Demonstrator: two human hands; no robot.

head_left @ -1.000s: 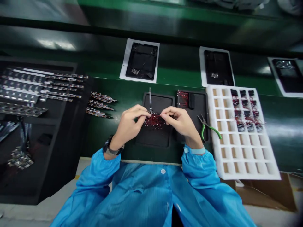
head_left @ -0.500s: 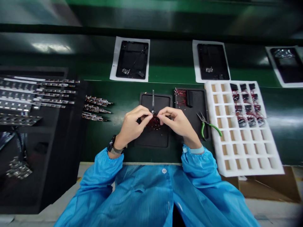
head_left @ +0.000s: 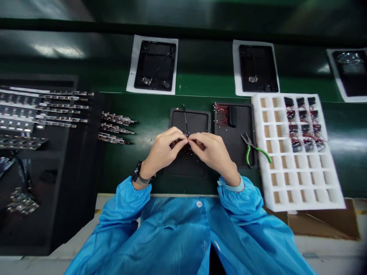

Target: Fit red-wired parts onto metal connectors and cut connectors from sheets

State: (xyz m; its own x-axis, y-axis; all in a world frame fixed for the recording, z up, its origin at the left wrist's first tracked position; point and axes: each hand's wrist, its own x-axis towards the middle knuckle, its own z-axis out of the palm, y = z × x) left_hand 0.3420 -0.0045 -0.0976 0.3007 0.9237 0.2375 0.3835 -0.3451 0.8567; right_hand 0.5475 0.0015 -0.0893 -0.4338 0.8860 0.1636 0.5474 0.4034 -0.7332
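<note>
Over black tray [head_left: 197, 122] | left hand [head_left: 163, 151], right hand [head_left: 213, 152] pinch thin rod [head_left: 185, 120] (long axis forward)

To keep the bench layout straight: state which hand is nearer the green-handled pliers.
Right. The right hand is just left of the green-handled pliers, not touching them; the left hand is farther left, beyond the right hand.

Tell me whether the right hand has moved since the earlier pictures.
Yes: the bare right hand has shifted left, closer to the bare left hand, judged against the black rectangular tray beneath them.
</note>
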